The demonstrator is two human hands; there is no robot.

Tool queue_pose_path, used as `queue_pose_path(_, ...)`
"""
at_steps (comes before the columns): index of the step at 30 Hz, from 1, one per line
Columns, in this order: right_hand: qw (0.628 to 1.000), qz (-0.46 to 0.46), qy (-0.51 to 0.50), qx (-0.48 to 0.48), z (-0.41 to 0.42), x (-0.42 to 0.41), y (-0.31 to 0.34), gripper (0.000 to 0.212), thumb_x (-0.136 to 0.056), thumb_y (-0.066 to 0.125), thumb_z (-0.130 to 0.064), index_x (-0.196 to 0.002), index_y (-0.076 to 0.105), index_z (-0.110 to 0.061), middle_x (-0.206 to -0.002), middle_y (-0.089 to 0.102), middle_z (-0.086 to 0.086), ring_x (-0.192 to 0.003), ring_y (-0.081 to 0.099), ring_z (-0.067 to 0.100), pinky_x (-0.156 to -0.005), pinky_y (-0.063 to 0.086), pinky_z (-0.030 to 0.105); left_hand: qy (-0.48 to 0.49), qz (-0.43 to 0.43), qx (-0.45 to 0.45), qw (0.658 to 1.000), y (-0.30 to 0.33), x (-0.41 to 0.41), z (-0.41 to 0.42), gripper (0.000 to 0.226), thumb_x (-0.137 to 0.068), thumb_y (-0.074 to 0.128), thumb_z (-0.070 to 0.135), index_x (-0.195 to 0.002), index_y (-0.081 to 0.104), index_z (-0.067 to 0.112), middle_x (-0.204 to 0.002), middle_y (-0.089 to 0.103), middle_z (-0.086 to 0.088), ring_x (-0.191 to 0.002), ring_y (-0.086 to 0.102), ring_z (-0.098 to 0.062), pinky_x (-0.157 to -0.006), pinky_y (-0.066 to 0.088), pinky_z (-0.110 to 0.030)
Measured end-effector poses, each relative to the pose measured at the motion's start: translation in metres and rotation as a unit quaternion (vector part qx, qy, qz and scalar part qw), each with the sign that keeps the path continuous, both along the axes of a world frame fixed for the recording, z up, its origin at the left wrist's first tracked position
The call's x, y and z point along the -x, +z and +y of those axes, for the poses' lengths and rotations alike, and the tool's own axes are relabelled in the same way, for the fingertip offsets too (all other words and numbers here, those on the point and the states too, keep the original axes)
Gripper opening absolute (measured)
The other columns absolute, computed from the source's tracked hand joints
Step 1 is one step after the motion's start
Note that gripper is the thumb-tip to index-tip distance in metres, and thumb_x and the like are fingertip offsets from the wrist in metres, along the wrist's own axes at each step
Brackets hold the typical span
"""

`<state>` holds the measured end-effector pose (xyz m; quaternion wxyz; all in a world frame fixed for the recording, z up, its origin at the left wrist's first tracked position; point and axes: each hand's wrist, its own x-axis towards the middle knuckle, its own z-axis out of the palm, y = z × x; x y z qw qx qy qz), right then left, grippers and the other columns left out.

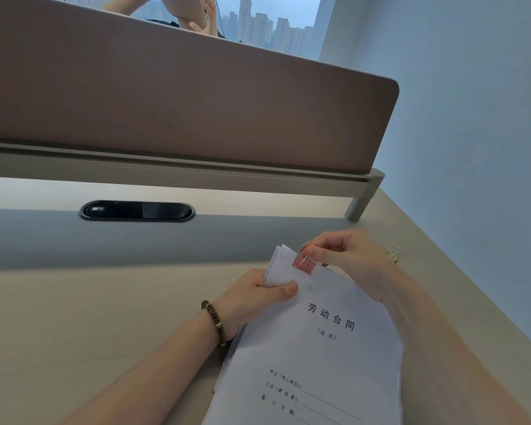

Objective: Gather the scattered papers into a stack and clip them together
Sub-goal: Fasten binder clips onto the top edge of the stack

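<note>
A stack of white printed papers [319, 357] lies tilted on the beige desk [89, 317], its top sheet bearing black characters. A pink binder clip [304, 265] sits on the stack's top edge near the far left corner. My right hand [347, 259] pinches the clip's wire handle between thumb and fingers. My left hand [255, 294] grips the stack's upper left corner, thumb on the top sheet, fingers underneath. A beaded bracelet circles my left wrist.
A gold binder clip [393, 254] lies on the desk behind my right hand. A brown divider panel [181, 102] runs along the desk's back edge, with a black cable port [137, 211] below it. Another person's hands show above the panel. A wall stands to the right.
</note>
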<state>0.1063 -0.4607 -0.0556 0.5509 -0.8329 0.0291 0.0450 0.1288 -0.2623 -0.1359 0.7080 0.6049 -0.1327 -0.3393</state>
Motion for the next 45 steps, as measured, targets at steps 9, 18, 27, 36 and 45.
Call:
queue_pose_path(9,0.987,-0.051,-0.151,0.035,-0.046,0.010,-0.014,0.010,-0.091,0.071,-0.028,-0.096,0.079,-0.029,-0.098,0.078,0.004,-0.098,0.069,0.026,-0.091,0.053,0.037,-0.024,-0.014,-0.044,0.999,0.008,-0.011,0.015,0.044,-0.074,0.076,0.019,-0.115,0.069,0.004,-0.115,0.074,-0.013,-0.107,0.070,-0.031,-0.095,0.055,-0.043)
queue_pose_path(18,0.870,-0.104,-0.359,0.321,-0.092,0.005,-0.060,0.038,-0.090,0.066,-0.028,-0.126,0.067,-0.016,-0.125,0.059,0.007,-0.120,0.054,0.026,-0.103,0.040,0.036,-0.017,0.023,-0.049,0.998,0.004,-0.015,0.012,0.063,-0.055,0.089,0.021,-0.111,0.070,-0.002,-0.110,0.072,-0.025,-0.099,0.070,-0.044,-0.088,0.057,-0.052)
queue_pose_path(27,0.844,-0.012,-0.444,0.301,-0.129,-0.018,-0.084,0.033,-0.097,0.052,-0.033,-0.109,0.073,-0.010,-0.117,0.062,0.020,-0.111,0.056,0.039,-0.096,0.046,0.041,-0.025,0.013,-0.044,0.999,0.000,-0.016,0.010,0.061,-0.053,0.085,0.024,-0.106,0.071,-0.003,-0.108,0.072,-0.029,-0.094,0.070,-0.046,-0.081,0.059,-0.051)
queue_pose_path(36,0.919,-0.066,-0.339,0.188,-0.097,-0.005,-0.058,0.016,-0.093,0.057,-0.020,-0.103,0.068,-0.013,-0.090,0.066,0.000,-0.085,0.060,0.018,-0.065,0.041,0.021,-0.026,0.047,-0.021,0.998,0.008,-0.011,0.009,0.044,-0.072,0.073,0.012,-0.113,0.068,-0.005,-0.111,0.070,-0.029,-0.098,0.068,-0.047,-0.078,0.061,-0.048)
queue_pose_path(45,0.981,-0.073,-0.165,-0.065,-0.054,0.027,-0.019,0.016,-0.093,0.069,-0.019,-0.100,0.076,-0.006,-0.099,0.077,0.015,-0.077,0.068,0.010,-0.087,0.054,0.025,-0.021,0.054,-0.017,0.998,0.015,-0.009,0.014,0.045,-0.075,0.071,0.012,-0.115,0.066,-0.005,-0.114,0.069,-0.029,-0.097,0.070,-0.044,-0.081,0.059,-0.050)
